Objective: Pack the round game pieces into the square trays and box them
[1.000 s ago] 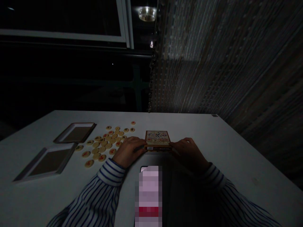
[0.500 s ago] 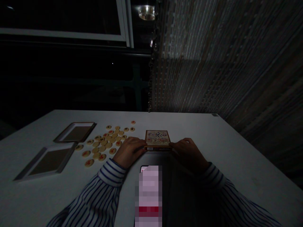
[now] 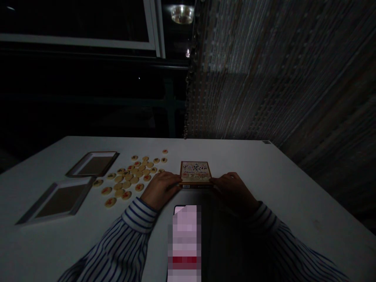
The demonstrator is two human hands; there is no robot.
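Observation:
A small Chinese chess box [image 3: 196, 172], printed with dark lettering and edged in brown, lies between my two hands. My left hand [image 3: 162, 187] grips its near left corner with thumb and fingers. At the near right corner, my right hand [image 3: 233, 192] pinches it in the same way, partly lost in shadow. Left of the box, several round wooden chess pieces [image 3: 134, 180] are spread in a loose cluster, some showing red or black characters and some plain. A lit phone [image 3: 185, 239], blurred by pixels, lies between my forearms.
Two open shallow box halves, a farther tray [image 3: 98, 165] and a nearer tray [image 3: 61, 199], lie at the left of the white table [image 3: 293, 219]. Behind the table hangs a string curtain [image 3: 235, 98]. The room is dark.
Both hands stay on the box, whose face looks tipped very slightly differently. The pieces, trays and phone stay where they were.

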